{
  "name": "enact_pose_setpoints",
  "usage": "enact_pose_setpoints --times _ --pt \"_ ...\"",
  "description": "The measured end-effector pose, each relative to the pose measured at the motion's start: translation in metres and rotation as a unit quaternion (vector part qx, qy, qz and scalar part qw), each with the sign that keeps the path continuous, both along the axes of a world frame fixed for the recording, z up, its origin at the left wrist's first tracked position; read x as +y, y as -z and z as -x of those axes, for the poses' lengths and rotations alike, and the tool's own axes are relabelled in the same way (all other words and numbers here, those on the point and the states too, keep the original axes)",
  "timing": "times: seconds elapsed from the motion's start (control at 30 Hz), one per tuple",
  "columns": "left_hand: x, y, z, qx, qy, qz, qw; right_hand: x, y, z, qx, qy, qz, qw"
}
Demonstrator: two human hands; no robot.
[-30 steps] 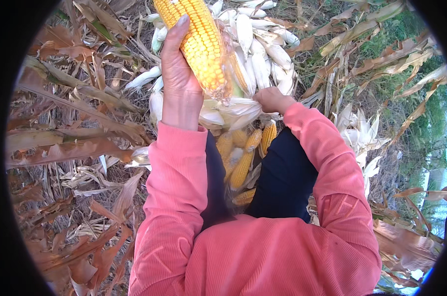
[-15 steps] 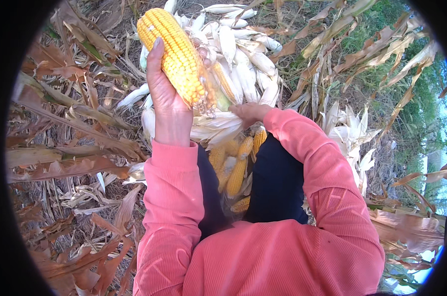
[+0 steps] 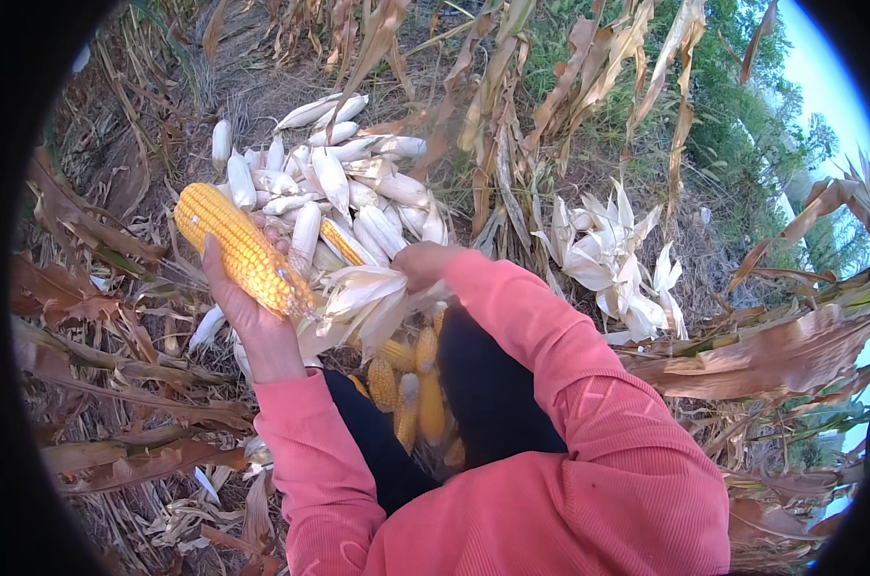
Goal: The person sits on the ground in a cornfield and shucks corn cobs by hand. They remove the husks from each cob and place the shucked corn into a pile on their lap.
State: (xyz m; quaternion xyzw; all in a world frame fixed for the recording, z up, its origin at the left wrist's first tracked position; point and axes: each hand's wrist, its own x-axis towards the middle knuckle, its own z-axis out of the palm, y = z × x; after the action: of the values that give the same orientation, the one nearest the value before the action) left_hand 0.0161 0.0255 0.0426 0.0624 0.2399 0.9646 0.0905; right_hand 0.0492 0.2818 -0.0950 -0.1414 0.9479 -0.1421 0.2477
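Note:
A large yellow ear of corn (image 3: 238,248), bare of its husk, is gripped in my left hand (image 3: 260,338), tilted with its blunt end up and to the left. My right hand (image 3: 423,265) is closed on pale, dry corn husk (image 3: 363,300) that spreads from its fingers toward the ear's lower end. Whether the husk is still joined to the ear I cannot tell. Just beyond both hands lies a heap of ears in whitish husks (image 3: 331,180), with one partly bared yellow ear (image 3: 347,242) among them.
Several bare yellow ears (image 3: 431,401) lie on the ground between my legs (image 3: 497,379). A pile of stripped husks (image 3: 610,261) sits to the right. Dry corn stalks and leaves (image 3: 761,355) stand around me on both sides.
My view has turned, so the heap shows more fully. My left hand and its ear sit lower and farther left. My right hand, its fingers flatter before, is now closed on the husk.

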Motion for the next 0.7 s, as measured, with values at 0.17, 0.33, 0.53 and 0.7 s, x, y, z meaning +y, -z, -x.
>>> enact_pose_setpoints --times 0.17,0.33,0.53,0.7 --pt "-0.018 0.004 -0.002 -0.003 -0.029 0.024 0.999 0.062 -0.088 -0.08 0.197 0.277 0.131 0.931" --pt "-0.009 -0.005 -0.013 -0.032 -0.059 0.051 0.996 0.175 -0.071 -0.203 0.377 0.527 0.333 0.685" --pt "0.007 -0.001 -0.015 -0.052 -0.048 0.077 0.995 0.221 -0.051 -0.255 0.369 0.711 0.555 0.225" --pt "0.013 0.005 -0.015 -0.029 -0.002 0.109 0.994 0.214 -0.013 -0.221 0.209 0.757 0.517 0.34"
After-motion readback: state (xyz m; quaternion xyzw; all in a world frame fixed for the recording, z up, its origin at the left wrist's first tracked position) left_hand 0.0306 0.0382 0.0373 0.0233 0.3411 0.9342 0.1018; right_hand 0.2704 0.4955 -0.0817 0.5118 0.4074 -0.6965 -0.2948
